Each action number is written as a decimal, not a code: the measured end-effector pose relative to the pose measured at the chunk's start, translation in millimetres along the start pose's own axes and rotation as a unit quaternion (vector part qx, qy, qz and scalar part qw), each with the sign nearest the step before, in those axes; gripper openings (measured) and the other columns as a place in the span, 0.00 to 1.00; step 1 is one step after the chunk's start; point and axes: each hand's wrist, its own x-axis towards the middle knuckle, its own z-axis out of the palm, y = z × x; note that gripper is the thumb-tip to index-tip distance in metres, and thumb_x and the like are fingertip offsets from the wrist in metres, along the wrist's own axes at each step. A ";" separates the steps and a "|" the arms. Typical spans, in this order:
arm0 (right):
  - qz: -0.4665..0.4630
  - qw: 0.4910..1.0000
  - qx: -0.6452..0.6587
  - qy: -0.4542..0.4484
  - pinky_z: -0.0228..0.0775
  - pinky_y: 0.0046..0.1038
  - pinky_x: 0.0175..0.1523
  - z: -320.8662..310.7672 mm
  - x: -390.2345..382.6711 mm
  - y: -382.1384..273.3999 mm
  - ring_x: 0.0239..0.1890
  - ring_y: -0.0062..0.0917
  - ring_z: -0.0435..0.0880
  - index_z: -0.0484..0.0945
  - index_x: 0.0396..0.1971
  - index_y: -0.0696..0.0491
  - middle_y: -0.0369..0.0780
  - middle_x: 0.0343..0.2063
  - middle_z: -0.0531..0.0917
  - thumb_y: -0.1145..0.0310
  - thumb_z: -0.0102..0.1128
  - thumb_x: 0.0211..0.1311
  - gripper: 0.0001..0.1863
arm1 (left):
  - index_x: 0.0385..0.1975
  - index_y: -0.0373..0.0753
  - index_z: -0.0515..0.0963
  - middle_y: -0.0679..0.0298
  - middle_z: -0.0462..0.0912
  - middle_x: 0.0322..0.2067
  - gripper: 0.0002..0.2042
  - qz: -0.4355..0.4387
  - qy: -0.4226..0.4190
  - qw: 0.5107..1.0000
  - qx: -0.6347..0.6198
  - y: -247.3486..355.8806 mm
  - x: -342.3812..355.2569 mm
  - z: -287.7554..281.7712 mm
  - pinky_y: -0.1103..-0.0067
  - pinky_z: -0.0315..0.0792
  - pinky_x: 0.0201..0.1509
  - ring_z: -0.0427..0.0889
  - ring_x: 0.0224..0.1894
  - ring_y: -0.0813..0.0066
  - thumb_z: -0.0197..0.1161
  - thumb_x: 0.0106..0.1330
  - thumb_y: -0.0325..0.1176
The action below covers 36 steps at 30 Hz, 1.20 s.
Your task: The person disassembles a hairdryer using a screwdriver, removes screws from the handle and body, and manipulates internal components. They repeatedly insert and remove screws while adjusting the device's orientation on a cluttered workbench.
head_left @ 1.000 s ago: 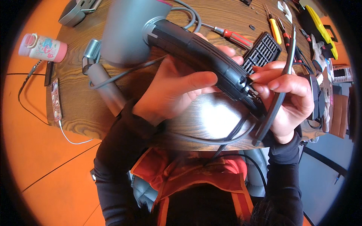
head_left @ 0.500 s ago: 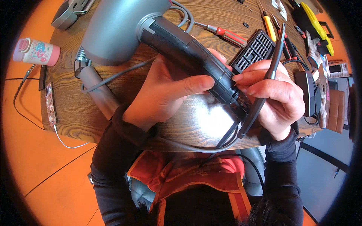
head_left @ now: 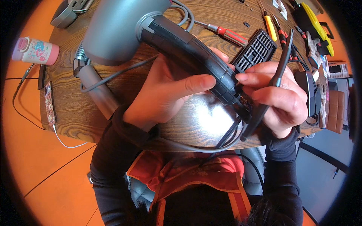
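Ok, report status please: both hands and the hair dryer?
Left hand grips hair dryer handle. Right hand holds black tool at handle's end. Cord hangs below.

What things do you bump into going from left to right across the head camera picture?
Pink bottle → patterned phone → grey hair dryer → left hand → black grille → right hand → yellow tool.

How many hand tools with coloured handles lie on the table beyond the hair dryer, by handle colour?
Red-handled screwdriver: 1
Yellow-handled screwdriver: 1
Red-and-black-handled tool: 1
Total: 3

All lie on the wooden table, beyond the grey hair dryer that the left hand and right hand hold. The third tool's kind is too small to tell.
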 end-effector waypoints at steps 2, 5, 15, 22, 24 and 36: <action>0.013 1.000 0.017 0.010 0.71 0.31 0.36 -1.9 -0.7 0.2 0.29 0.34 0.79 0.69 0.24 0.55 0.49 0.26 0.81 0.80 0.60 0.43 0.09 | 0.50 0.40 0.57 0.56 0.70 0.45 0.28 0.002 0.001 1.000 -0.005 0.1 -0.5 0.3 0.64 0.64 0.56 0.69 0.52 0.59 0.64 0.51 0.28; 0.043 0.996 0.059 0.042 0.71 0.32 0.37 -2.4 -3.0 0.2 0.32 0.34 0.78 0.67 0.26 0.54 0.49 0.25 0.80 0.78 0.58 0.49 0.08 | 0.51 0.41 0.56 0.56 0.69 0.46 0.29 0.008 -0.005 1.000 -0.002 0.3 0.0 0.4 0.63 0.64 0.55 0.68 0.53 0.58 0.63 0.51 0.28; 0.175 0.931 0.230 0.224 0.67 0.34 0.47 14.9 -26.3 14.6 0.41 0.39 0.76 0.60 0.43 0.54 0.56 0.41 0.74 0.65 0.33 0.66 0.11 | 0.51 0.41 0.58 0.55 0.68 0.48 0.28 -0.035 0.042 0.999 -0.002 -1.1 1.0 -4.6 0.60 0.67 0.52 0.67 0.54 0.56 0.64 0.51 0.32; 0.202 0.969 0.066 0.124 0.71 0.33 0.43 9.4 -57.0 11.8 0.35 0.35 0.79 0.60 0.36 0.56 0.51 0.32 0.77 0.83 0.46 0.57 0.10 | 0.54 0.41 0.56 0.55 0.69 0.46 0.33 -0.076 0.037 0.995 0.055 10.7 3.0 -21.7 0.61 0.68 0.52 0.70 0.51 0.55 0.66 0.49 0.34; 0.194 0.978 0.064 0.048 0.71 0.32 0.42 8.6 -62.0 13.8 0.36 0.36 0.79 0.58 0.32 0.55 0.51 0.31 0.77 0.85 0.51 0.52 0.14 | 0.54 0.41 0.55 0.55 0.69 0.46 0.34 -0.092 0.047 0.992 0.071 11.8 1.9 -23.8 0.61 0.67 0.52 0.70 0.51 0.55 0.67 0.49 0.34; 0.171 0.984 0.035 -0.043 0.69 0.26 0.31 14.7 -65.6 17.1 0.27 0.31 0.78 0.62 0.23 0.55 0.46 0.26 0.79 0.81 0.63 0.44 0.15 | 0.54 0.38 0.54 0.55 0.69 0.47 0.34 -0.117 0.053 0.990 0.057 9.3 2.9 -22.9 0.64 0.68 0.52 0.70 0.51 0.56 0.66 0.48 0.31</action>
